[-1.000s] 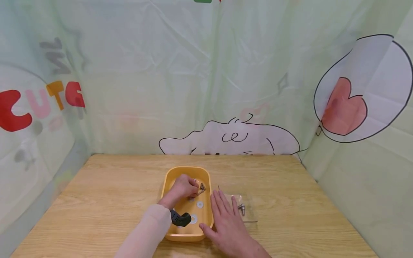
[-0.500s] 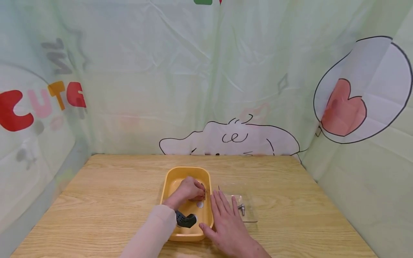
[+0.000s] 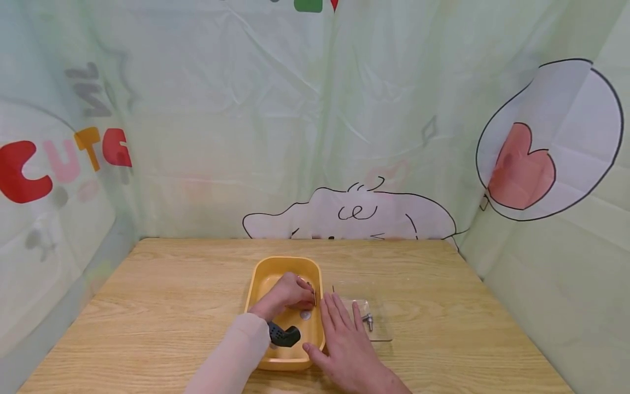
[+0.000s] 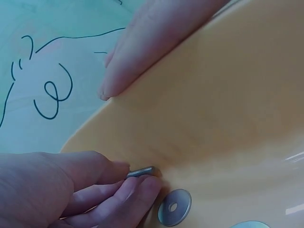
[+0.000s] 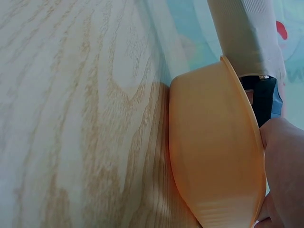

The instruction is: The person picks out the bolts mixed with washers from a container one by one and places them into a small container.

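My left hand [image 3: 292,291] reaches inside the yellow tray [image 3: 255,358], near its right wall. In the left wrist view, its thumb and fingers pinch a small metal bolt [image 4: 142,171], whose plain grey end sticks out; the rest is hidden in the fingers. A flat washer [image 4: 183,203] stands out right beside the fingertips. My right hand [image 3: 348,342] lies along the tray's right rim with straight fingers, its thumb over the near right edge. In the right wrist view the right hand [image 5: 287,166] touches the rim of the tray [image 5: 213,142].
A clear plastic box [image 3: 384,331] stands right of the right hand, partly behind it, with bolts [image 3: 369,322] in it. A black wrist device [image 3: 285,336] hangs over the tray. The wooden table [image 3: 172,306] meets a printed curtain [image 3: 221,137] at the back and sides.
My left hand has moved right inside the tray to the small metal parts by the right wall, and its fingers now pinch a bolt there. The right hand has stayed on the rim.
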Motion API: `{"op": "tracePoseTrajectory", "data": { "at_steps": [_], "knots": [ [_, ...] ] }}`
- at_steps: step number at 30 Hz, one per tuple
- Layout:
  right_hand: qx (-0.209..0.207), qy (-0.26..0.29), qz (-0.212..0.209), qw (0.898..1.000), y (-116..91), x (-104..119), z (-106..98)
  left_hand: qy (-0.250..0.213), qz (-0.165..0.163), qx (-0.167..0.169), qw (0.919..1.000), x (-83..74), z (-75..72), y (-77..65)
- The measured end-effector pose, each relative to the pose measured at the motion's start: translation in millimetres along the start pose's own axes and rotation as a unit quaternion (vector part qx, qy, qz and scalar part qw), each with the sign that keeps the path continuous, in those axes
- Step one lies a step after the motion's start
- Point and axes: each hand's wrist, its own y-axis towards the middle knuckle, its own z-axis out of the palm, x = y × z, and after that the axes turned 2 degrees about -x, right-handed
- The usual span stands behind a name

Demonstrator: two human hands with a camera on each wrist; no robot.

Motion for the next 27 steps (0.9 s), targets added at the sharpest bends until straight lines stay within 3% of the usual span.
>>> {"op": "tracePoseTrajectory", "data": {
  "at_steps": [27],
  "knots": [
    [-0.014,-0.003,-0.01,1.0,-3.5,-0.9,-2.0,-0.028,0.006,0.024,0.9993,-9.5,-3.8,-7.5]
  ]
}}
